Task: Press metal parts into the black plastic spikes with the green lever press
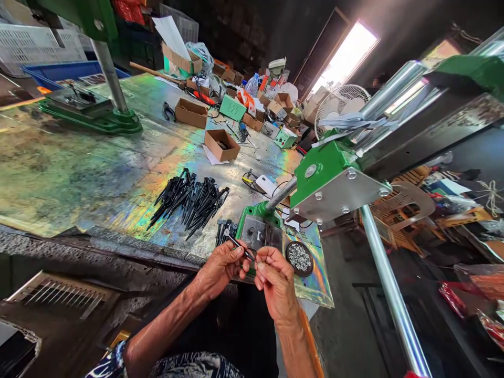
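Note:
My left hand (225,266) pinches a slim black pointed piece (232,239) with a flat head, held aslant in front of the green press base (244,220). My right hand (279,281) is closed at the piece's other end, thumb and fingers pressed together; whether it grips the piece or something tiny there I cannot make out. Just right of that hand stands a round dark dish (290,252) of small silvery pins. A small bunch of similar black pieces (224,231) lies by the press, and a larger pile (197,202) spreads further left.
A green press head (326,178) on steel columns juts over the right side. Another green press base (94,118) stands at the far left. Open cardboard boxes (221,145), pliers (169,112) and a white fan (338,107) are further back. The table's front edge (129,247) runs before me.

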`<state>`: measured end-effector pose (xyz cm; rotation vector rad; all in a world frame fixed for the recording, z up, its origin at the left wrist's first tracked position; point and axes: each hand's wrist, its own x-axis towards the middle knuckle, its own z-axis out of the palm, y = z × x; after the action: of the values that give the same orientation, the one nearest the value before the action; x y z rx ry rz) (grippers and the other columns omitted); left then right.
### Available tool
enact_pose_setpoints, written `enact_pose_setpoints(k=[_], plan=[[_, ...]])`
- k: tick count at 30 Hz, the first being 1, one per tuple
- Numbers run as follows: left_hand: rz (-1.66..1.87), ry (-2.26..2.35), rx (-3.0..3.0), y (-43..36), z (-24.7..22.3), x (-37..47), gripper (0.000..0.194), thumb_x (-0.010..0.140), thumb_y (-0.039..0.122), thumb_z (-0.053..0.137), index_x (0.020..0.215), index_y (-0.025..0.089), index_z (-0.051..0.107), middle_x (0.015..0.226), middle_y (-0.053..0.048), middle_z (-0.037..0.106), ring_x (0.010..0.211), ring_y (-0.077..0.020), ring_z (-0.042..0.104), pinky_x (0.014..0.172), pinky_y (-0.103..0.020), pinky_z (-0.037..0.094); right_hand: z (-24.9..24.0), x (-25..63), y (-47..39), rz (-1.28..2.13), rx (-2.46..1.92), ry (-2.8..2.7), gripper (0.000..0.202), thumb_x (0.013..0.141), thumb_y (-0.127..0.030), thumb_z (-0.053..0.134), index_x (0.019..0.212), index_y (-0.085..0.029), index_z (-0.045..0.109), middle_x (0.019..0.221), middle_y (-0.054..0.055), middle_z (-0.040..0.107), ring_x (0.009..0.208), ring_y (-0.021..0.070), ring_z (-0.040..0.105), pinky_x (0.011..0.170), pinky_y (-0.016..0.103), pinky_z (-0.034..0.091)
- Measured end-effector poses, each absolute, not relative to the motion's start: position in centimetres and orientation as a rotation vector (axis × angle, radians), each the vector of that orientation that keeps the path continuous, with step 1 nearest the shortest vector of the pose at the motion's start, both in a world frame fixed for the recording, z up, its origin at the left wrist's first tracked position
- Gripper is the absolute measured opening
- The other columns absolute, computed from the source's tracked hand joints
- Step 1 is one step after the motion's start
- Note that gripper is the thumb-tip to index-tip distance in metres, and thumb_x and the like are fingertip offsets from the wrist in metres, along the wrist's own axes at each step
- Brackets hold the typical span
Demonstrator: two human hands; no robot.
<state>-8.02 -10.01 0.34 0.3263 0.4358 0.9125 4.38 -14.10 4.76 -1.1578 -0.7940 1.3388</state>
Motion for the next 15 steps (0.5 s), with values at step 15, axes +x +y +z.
enact_pose_setpoints(k=[15], plan=[[0.976,0.462,0.479,-10.30,0.60,-8.03,0.030,0.070,0.031,0.075,0.085,0.015,0.055,0.077,-0.002,0.064,0.054,-0.0095,0.057,0.046,-0.020,0.047,3.88,4.44,-14.30,1.208,-1.302,-0.978,0.014,0.075,-0.021,0.056,0.088,-0.020,0.054,0.069,-0.005,0.050,0.043,0.0046,0.037,0.040,0.019,0.026]])
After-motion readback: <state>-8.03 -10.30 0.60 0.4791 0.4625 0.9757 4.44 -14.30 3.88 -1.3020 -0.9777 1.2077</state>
